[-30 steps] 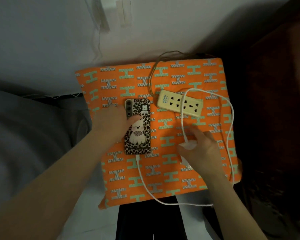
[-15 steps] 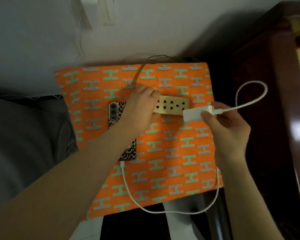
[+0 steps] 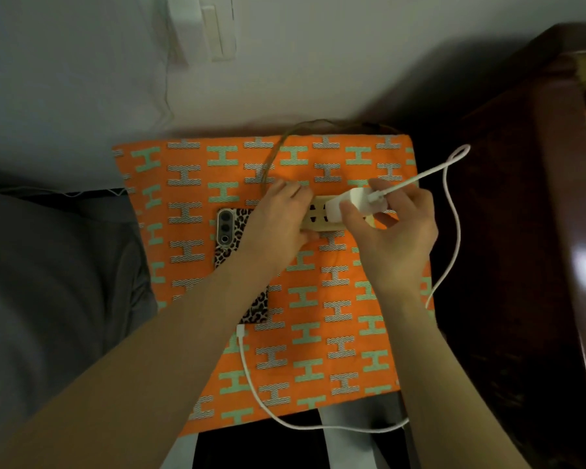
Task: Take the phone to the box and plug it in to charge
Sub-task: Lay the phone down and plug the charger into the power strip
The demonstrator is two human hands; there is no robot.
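Moved: right hand (image 3: 391, 238) brought charger (image 3: 352, 204) onto power strip (image 3: 318, 218) | left hand (image 3: 278, 228) clamps strip | I read no labels; box (image 3: 200, 184) shows H-pattern

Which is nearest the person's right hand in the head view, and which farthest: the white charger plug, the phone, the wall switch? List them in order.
From the right hand:
1. White charger plug, held in its fingers over the power strip.
2. Phone, to the left on the orange box, partly under the left forearm.
3. Wall switch, top of the view.

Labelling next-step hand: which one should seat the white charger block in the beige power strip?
Right. The right hand already pinches the white charger block over the beige power strip; the left hand is braced on the strip's other end.
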